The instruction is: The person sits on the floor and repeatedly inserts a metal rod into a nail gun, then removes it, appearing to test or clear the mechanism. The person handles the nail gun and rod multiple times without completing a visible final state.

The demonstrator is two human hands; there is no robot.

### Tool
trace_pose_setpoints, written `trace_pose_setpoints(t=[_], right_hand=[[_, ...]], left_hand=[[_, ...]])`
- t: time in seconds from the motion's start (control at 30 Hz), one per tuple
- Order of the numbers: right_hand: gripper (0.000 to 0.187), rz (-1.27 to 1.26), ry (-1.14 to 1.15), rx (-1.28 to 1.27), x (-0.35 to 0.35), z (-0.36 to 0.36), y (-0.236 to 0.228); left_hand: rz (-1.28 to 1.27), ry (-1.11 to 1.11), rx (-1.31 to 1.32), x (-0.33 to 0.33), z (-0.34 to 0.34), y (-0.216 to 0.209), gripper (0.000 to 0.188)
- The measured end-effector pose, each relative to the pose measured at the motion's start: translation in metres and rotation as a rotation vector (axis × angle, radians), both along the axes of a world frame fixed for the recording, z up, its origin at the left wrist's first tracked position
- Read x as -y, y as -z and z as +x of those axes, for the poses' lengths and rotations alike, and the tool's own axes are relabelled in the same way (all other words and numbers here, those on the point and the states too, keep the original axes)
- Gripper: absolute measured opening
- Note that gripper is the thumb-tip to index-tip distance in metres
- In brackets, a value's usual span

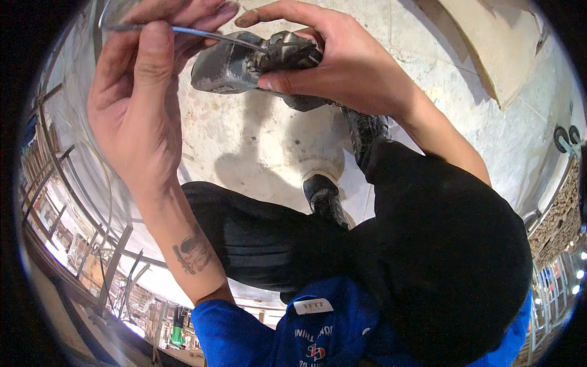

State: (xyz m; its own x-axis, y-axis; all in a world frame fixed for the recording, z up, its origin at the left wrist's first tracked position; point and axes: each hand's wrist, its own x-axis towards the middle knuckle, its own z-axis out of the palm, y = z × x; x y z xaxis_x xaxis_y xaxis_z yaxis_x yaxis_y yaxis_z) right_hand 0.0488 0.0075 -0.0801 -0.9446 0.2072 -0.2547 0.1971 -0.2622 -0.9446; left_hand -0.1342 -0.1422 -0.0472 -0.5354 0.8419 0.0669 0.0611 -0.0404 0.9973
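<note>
My left hand (137, 131) is raised at the upper left, its thumb and fingers closed on a thin, shiny metal wire (191, 31). The wire bends near the top left and runs right to the front of a scuffed black-and-grey tool (223, 66). Whether its tip goes inside or only touches is too small to make out. My right hand (358, 67) grips the tool from the right, thumb below and forefinger stretched above. The palm hides part of the tool, so its exact kind cannot be told.
Below my hands lies a pale, stained floor (275, 137). My black shoes (323, 194) and dark-trousered knees (446, 238) are beneath. A beige panel (489, 43) stands at the upper right, wheels (565, 137) at the right edge. Metal framing (116, 266) lines the left.
</note>
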Motion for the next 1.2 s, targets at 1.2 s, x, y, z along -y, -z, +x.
trace_pose_setpoints(t=[1.2], right_hand=[[0.060, 0.230, 0.222, -0.082, 0.015, 0.005, 0.023]], left_hand=[[-0.237, -0.049, -0.101, -0.027, 0.036, -0.005, 0.024]])
